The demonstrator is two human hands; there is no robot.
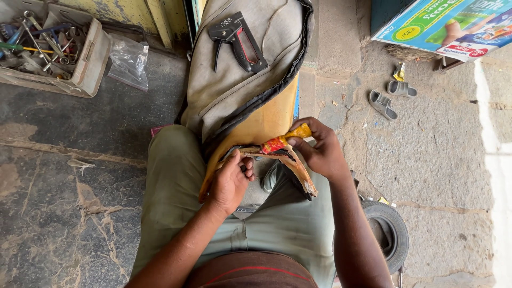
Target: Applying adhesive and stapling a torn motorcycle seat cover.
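Rough grey stone paving and a stained concrete floor surround a seated person whose lap carries a vehicle seat: yellow foam pad partly sheathed in a grey fabric cover with black piping. At the near end of that seat, the right hand pinches a small squeezed tube, red and yellow, fingers closed tight around it with its tip laid against the peeled-back brown edge flap, seemingly to run its contents along the seam. The left hand curls under the same edge, fingers clamped on the foam rim, apparently to steady it. On the seat's far end lies a black staple gun, within arm's reach. Left of the seat sit a clear plastic bag and an open tray of metal tools; right of it lie two grey sandals and a small black tyre.
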